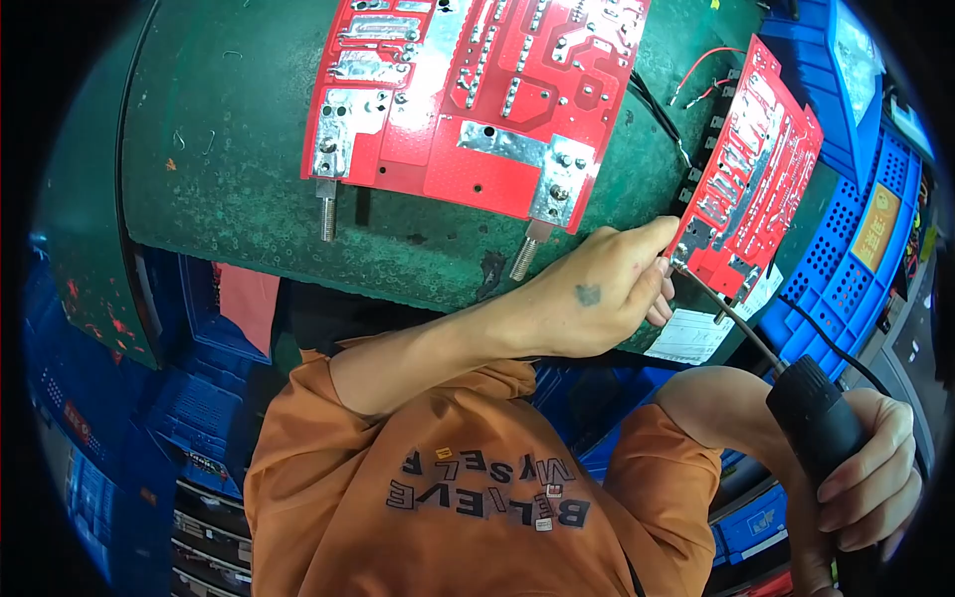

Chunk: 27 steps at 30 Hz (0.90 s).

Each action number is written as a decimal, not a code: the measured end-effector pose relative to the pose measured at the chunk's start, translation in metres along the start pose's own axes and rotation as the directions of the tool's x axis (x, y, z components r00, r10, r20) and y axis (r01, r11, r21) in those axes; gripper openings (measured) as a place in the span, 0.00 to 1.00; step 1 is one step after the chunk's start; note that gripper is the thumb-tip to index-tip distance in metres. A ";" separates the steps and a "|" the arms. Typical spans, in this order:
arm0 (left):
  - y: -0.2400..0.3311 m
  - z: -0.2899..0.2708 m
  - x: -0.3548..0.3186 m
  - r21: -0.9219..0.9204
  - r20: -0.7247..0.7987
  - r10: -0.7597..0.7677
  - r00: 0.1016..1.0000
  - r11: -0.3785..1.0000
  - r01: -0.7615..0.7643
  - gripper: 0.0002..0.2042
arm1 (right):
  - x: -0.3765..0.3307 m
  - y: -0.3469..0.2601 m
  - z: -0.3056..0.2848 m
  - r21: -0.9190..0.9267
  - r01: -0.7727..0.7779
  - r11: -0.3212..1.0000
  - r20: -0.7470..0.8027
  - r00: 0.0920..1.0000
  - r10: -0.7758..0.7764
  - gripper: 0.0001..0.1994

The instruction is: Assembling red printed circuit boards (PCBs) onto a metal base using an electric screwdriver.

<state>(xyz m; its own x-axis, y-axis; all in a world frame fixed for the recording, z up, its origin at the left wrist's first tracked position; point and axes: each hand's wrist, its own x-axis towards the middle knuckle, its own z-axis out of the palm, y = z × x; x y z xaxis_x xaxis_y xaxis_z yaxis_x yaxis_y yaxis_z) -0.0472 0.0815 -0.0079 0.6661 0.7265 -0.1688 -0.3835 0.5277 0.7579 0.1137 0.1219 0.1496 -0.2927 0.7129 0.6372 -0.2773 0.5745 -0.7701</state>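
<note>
A small red circuit board [756, 169] stands tilted on the right of the green worktop [229, 179]. My left hand [597, 294] reaches across to it, thumb and fingers pinched at the board's lower left corner. My right hand [870, 478] grips the black handle of a soldering iron [811, 408]. Its thin metal shaft runs up and left, and the tip touches the same board corner just beside my left fingertips. Whether anything thin sits between those fingertips is too small to tell.
A larger red circuit board [477, 90] with silver solder tracks and two hanging bolts lies at the top centre. A white paper label [691, 338] sits under the small board. Blue plastic crates [846, 229] line the right side and more lie lower left. A black cable [826, 338] trails from the iron.
</note>
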 end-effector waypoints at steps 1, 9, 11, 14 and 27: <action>0.000 -0.001 0.000 0.000 -0.003 -0.003 1.000 1.000 0.003 0.15 | 0.004 0.008 -0.006 0.290 0.052 0.956 0.146 0.984 -0.098 0.12; -0.004 0.000 0.000 0.010 -0.024 -0.021 0.999 1.000 0.021 0.15 | 0.000 -0.010 0.035 -0.195 -0.259 0.946 -0.230 0.950 0.212 0.05; -0.003 0.000 0.000 0.007 -0.024 -0.019 1.000 1.000 0.019 0.15 | 0.001 -0.010 0.031 -0.180 -0.263 0.948 -0.229 0.948 0.220 0.04; -0.002 0.000 -0.001 -0.004 -0.028 -0.020 0.999 1.000 0.019 0.15 | -0.002 -0.012 0.023 -0.153 -0.261 0.953 -0.173 0.957 0.234 0.03; -0.002 0.000 -0.001 -0.011 -0.021 -0.029 0.999 1.000 0.029 0.17 | 0.002 0.022 0.000 0.201 -0.054 0.978 0.076 0.996 0.040 0.04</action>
<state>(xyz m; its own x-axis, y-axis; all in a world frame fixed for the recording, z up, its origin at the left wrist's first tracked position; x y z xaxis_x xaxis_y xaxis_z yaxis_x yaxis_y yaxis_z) -0.0468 0.0801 -0.0088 0.6635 0.7199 -0.2039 -0.3711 0.5532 0.7458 0.1074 0.1361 0.1340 -0.3726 0.7022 0.6067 -0.4394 0.4424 -0.7818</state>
